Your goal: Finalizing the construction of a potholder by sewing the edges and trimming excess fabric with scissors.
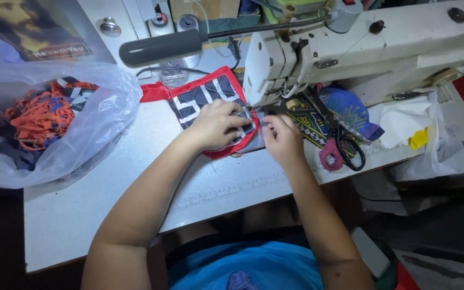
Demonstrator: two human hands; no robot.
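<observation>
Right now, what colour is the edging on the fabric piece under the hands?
Red edging around a dark fabric piece with white lines, seen in the head view.

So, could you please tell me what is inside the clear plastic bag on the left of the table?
The clear plastic bag holds a tangled heap of orange and dark fabric strips; anything beneath that heap is covered.

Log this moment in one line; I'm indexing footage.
left hand: pressing patterned red-edged fabric | right hand: guiding fabric edge | at: sewing machine
</observation>
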